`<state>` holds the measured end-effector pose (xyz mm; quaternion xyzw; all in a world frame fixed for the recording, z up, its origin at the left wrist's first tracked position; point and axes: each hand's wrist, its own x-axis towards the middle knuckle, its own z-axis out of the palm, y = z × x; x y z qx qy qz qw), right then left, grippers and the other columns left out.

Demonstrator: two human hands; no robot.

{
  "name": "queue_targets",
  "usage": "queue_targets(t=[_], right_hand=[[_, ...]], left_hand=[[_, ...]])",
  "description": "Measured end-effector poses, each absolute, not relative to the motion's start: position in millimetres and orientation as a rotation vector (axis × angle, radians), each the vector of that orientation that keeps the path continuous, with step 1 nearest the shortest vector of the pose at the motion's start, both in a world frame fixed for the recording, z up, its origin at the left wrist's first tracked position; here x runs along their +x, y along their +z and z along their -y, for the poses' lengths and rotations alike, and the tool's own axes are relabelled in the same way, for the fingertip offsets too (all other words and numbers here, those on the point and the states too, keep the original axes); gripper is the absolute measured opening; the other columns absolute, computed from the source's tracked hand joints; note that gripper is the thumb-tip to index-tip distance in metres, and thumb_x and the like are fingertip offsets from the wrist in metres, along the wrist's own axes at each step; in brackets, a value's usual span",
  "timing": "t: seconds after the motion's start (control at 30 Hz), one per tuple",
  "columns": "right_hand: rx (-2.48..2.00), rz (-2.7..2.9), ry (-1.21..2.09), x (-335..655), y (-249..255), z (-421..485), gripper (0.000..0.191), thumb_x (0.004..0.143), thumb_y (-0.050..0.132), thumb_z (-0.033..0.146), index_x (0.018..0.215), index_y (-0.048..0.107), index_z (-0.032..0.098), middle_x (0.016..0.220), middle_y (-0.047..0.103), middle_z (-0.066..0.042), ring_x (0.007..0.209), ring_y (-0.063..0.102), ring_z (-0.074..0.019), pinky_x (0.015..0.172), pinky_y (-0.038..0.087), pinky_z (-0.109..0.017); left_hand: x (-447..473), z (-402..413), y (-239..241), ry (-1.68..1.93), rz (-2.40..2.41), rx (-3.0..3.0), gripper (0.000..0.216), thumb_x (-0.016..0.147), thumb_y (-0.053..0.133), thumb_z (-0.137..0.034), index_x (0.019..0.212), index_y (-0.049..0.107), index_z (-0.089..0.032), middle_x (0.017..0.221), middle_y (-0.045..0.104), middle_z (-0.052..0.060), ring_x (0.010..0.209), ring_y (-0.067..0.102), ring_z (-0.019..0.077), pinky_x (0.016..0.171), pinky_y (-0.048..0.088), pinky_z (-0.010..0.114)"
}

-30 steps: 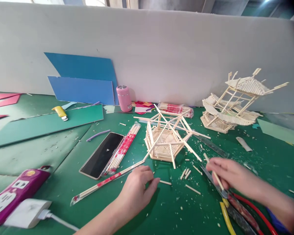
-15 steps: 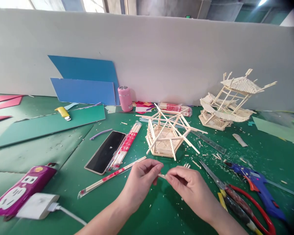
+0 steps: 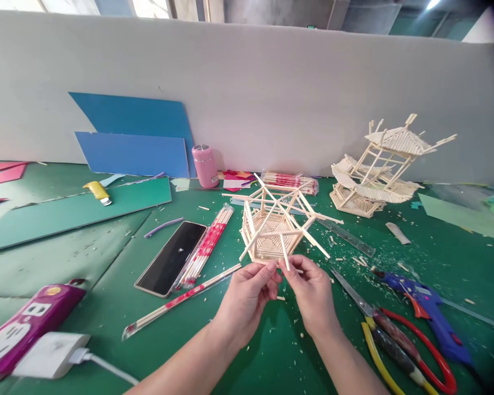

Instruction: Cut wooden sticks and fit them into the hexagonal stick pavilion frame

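Note:
A six-sided frame of thin wooden sticks [image 3: 271, 233] stands on the green table, with long sticks jutting out from its top. My left hand [image 3: 249, 293] is closed in a pinch at the front lower edge of this frame. Beside it, my right hand [image 3: 315, 296] pinches too, its fingertips by a downward-slanting stick of the frame. A short wooden stick lies between my fingertips, mostly hidden by them. Just under the fingers shows a small stick piece [image 3: 280, 298]; whether it is held or lying there I cannot tell.
To the right are scissors [image 3: 379, 323] and a blue glue gun [image 3: 428, 307]. A stick pagoda [image 3: 389, 170] stands behind them. At left lie a phone [image 3: 170, 258], wrapped stick bundles [image 3: 209, 241] and a power strip [image 3: 33, 312]. A pink bottle [image 3: 206, 166] stands at the back.
Both hands have moved up and forward, from in front of the stick frame to its front edge. The short stick that showed between them is now mostly covered. The view has shifted slightly.

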<state>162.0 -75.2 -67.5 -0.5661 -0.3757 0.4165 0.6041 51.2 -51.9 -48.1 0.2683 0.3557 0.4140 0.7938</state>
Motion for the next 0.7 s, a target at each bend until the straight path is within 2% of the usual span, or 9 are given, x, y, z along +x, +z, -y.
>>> queue_targets(t=[0.13,0.23,0.43,0.7], right_hand=[[-1.296,0.794,0.964,164.4,-68.3,74.0,0.024,0.071,0.065,0.039,0.084,0.060,0.019,0.064,0.063,0.001,0.053,0.055,-0.0129,0.050,0.045,-0.025],[-1.317,0.725,0.924,168.4,-73.2,78.5,0.029,0.072,0.065,0.039,0.092,0.057,0.020,0.075,0.064,-0.001,0.062,0.058,-0.0144,0.050,0.044,-0.024],[-1.366,0.680,0.888,176.6,-83.1,84.3,0.026,0.072,0.064,0.038,0.090,0.059,0.020,0.079,0.061,-0.001,0.072,0.056,-0.0155,0.052,0.042,-0.023],[-1.364,0.708,0.932,176.2,-82.7,81.0,0.024,0.073,0.064,0.036,0.091,0.060,0.020,0.079,0.059,-0.001,0.070,0.053,-0.0142,0.051,0.039,-0.023]], left_hand=[[61.7,46.6,-49.4,0.976,-0.786,0.540,0.016,0.066,0.072,-0.024,0.064,0.066,-0.010,0.059,0.061,0.001,0.048,0.049,0.0059,0.052,0.040,0.018],[67.5,41.1,-49.0,1.043,-0.802,0.515,0.014,0.065,0.073,-0.022,0.065,0.067,-0.010,0.062,0.063,0.002,0.050,0.053,0.0065,0.056,0.043,0.019],[76.0,33.6,-49.2,1.108,-0.822,0.487,0.011,0.064,0.072,-0.018,0.064,0.067,-0.009,0.062,0.065,0.003,0.051,0.056,0.0075,0.059,0.044,0.020],[78.7,29.9,-49.6,1.140,-0.840,0.513,0.011,0.066,0.070,-0.020,0.065,0.066,-0.009,0.062,0.064,0.002,0.044,0.050,0.0054,0.050,0.040,0.020]])
